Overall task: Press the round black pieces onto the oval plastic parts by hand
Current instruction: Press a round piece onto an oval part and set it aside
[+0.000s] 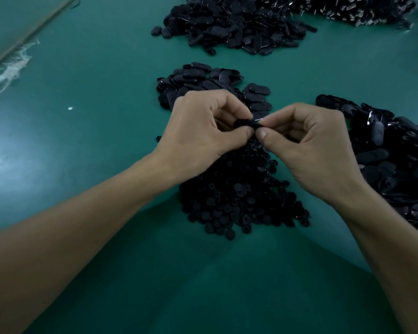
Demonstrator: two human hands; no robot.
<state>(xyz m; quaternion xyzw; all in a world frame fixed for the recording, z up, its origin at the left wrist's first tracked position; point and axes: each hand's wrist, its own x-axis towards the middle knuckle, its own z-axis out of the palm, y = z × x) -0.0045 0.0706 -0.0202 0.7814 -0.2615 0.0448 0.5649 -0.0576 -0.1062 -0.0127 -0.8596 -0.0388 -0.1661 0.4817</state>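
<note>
Both the left hand [203,126] and right hand [316,145] pinch a small black part [247,123] between thumb and fingers; pressure should be square and even until seated.

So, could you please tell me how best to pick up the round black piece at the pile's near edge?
Pinch the round black piece by its rim, coming from the near side: it seems to lie flat on the green mat, with neighbours only on its far side.

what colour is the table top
The table top is plain teal green, clearest in the head view.
</note>
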